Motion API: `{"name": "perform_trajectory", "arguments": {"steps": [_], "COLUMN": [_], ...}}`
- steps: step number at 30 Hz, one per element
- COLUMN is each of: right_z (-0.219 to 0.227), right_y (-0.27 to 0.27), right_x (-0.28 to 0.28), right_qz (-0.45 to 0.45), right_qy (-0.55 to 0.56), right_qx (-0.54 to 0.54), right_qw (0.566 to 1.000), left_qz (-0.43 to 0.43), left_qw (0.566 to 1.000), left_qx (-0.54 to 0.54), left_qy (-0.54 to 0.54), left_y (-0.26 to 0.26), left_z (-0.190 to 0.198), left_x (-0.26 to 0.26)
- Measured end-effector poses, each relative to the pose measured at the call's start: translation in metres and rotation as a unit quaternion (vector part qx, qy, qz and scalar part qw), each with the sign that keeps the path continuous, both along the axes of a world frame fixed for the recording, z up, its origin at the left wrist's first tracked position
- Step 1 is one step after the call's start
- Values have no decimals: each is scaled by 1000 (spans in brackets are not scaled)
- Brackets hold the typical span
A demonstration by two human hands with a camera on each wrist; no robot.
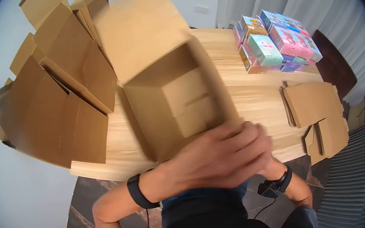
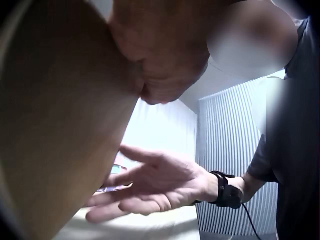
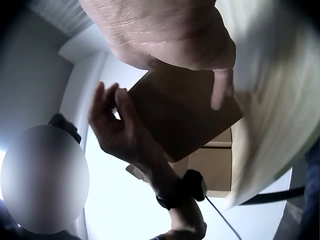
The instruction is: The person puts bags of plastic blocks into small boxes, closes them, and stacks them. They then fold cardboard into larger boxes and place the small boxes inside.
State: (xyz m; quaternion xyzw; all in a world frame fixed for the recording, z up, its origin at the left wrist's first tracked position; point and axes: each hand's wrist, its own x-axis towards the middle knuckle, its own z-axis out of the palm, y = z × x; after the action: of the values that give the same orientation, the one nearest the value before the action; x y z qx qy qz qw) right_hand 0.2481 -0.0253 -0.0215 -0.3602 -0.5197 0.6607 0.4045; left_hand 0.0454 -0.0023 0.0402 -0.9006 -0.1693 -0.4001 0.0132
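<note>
An empty-looking cardboard box [image 1: 147, 104] is tilted over the table in the head view, its opening towards me and one large flap [image 1: 143, 32] raised at the far side. My left hand [image 1: 215, 158] reaches across to the box's near right corner, and its curled fingers grip the edge there. Below it, my right hand is mostly hidden in the head view. Seen from the left wrist, the right hand [image 2: 160, 185] has its palm up and fingers spread, fingertips against the outside of the box [image 2: 65, 135]. Both wrists wear black bands.
Open cardboard boxes [image 1: 75, 58] stand at the table's left. A stack of colourful small boxes [image 1: 289, 39] sits at the back right. Flattened cardboard pieces [image 1: 315, 102] lie at the right edge of the wooden table [image 1: 216, 55], with a dark chair [image 1: 333, 61] beside it.
</note>
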Motion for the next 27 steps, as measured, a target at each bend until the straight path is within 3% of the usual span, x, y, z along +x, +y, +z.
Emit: {"name": "perform_trajectory", "arguments": {"steps": [1,2,4,5,7,8,10,12,13,14,15,16,18,19,21,23,25,27], "right_z": [1,10,9,-3,-20,-11,28,61,77,96,112,123,141,144,152,133,115,97], "right_y": [-4,-10,4,6,7,4,-10,-20,-26,-29,-32,-35,-50,-40,-21,-29,-28,-22], "right_x": [4,1,2,10,31,35,42,48,42,24,4,-13,-27,-23,-16,-24,-23,-3], "right_qz": [30,-29,-141,-141,-255,-259,-365,-234,-170,-119,-84,-71,-55,-20,49,-69,-124,-83], "right_qy": [-27,-29,-61,-60,-79,-80,-202,-246,-247,-238,-226,-214,-245,-266,-291,-188,-131,-212], "right_qx": [22,-25,-150,-152,35,32,274,523,591,610,609,592,548,587,659,630,616,589], "right_qw": [999,999,977,976,963,962,867,782,749,746,756,774,798,765,692,750,767,775], "left_qz": [21,42,20,-4,-8,-30,-59,119,207,225,242,240,244,257,285,325,342,379], "left_qw": [996,985,981,974,985,989,989,990,975,962,950,945,955,953,943,929,924,908], "left_qx": [41,82,51,20,50,91,126,-70,-14,-39,32,23,43,4,25,24,47,6], "left_qy": [72,147,183,224,167,109,50,-1,78,147,196,219,164,162,170,174,165,180], "left_y": [5,11,32,40,43,39,28,2,0,0,8,15,46,61,101,157,209,242], "left_z": [3,6,-8,-20,-24,-11,5,6,6,4,-12,-18,-26,-22,-18,-30,-37,-34], "left_x": [15,24,30,31,30,24,6,-17,-22,-25,-30,-33,-37,-41,-58,-83,-106,-128]}}
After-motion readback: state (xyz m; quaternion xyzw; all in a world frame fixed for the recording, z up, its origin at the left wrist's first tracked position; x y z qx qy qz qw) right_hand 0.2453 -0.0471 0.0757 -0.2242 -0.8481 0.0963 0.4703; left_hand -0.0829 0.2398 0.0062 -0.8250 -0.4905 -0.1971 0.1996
